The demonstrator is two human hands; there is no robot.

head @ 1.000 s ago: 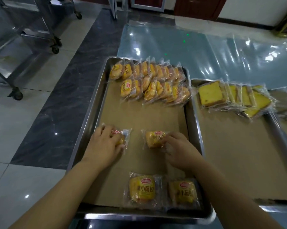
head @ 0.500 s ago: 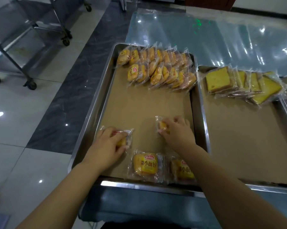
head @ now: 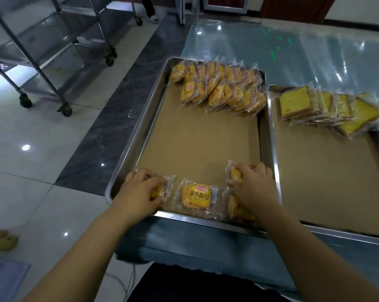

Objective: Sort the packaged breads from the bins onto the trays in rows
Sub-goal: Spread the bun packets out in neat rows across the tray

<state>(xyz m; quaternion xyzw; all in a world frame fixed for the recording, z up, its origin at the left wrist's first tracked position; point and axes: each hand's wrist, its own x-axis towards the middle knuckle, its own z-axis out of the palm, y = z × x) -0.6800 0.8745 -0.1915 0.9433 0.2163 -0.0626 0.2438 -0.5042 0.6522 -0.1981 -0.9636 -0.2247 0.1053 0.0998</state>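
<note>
Near end of the left tray (head: 138, 131), seen from beside the desk (head: 293, 53): both hands are setting small packaged breads into a new row. The left hand (head: 140, 190) is curling its grip over the left packet (head: 165, 186) in the near left corner. The right hand (head: 253, 186) is clamping its grip on the right packet (head: 236, 176), which is tipping up on edge above a fourth packet (head: 238, 210) under the wrist. Between them the middle packet (head: 197, 196) is lying flat, label up, its long axis running along the near rim and its print facing the person. Judging from this, each held packet is best laid flat on that same axis, just beside its neighbour, echoing the overlapped far rows (head: 217, 88).
</note>
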